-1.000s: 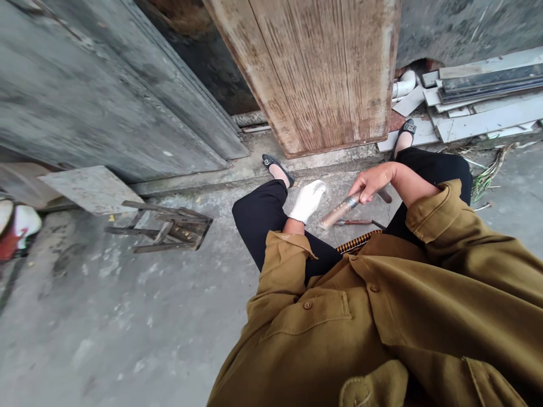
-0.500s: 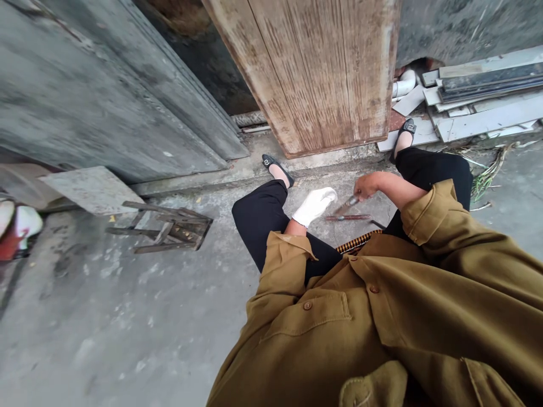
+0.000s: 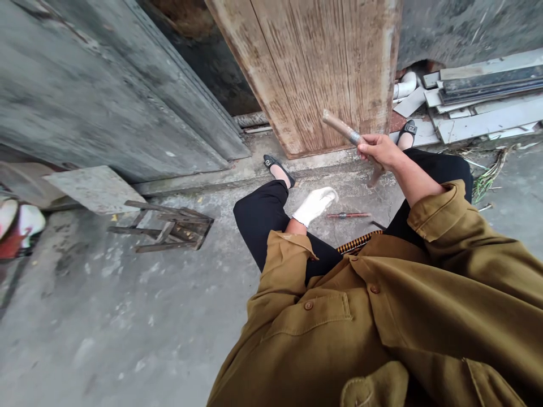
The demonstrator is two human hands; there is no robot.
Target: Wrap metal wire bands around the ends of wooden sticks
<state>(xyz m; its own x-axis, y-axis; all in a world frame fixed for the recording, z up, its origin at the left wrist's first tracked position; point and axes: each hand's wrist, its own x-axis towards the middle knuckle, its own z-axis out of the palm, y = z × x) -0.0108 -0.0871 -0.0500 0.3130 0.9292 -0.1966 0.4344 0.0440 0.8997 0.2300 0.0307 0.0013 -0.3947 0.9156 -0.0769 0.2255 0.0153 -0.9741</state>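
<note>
My right hand point(image 3: 377, 151), bare, is wrapped around a brown stick-like rod point(image 3: 338, 125) with a silvery metal band near its middle. One end of the rod points up and left in front of the wooden board; its other end shows below my fingers. My left hand point(image 3: 316, 206), in a white glove, hovers low over the ground with its fingers curled together; whatever lies inside them is hidden. Just right of the glove, a thin reddish rod point(image 3: 349, 215) with a metal part lies on the concrete. A short dark piece point(image 3: 379, 225) is near my right leg.
A weathered wooden board point(image 3: 314, 73) leans upright before me, between my feet. Planks and tile strips point(image 3: 487, 102) are stacked at right beside a white pipe point(image 3: 406, 83). A small wooden stool point(image 3: 169, 227) lies tipped at left, near a pale slab point(image 3: 91, 189).
My right hand has risen from near the ground with the brown rod, whose upper end now points up and left. My gloved left hand has hardly moved.
</note>
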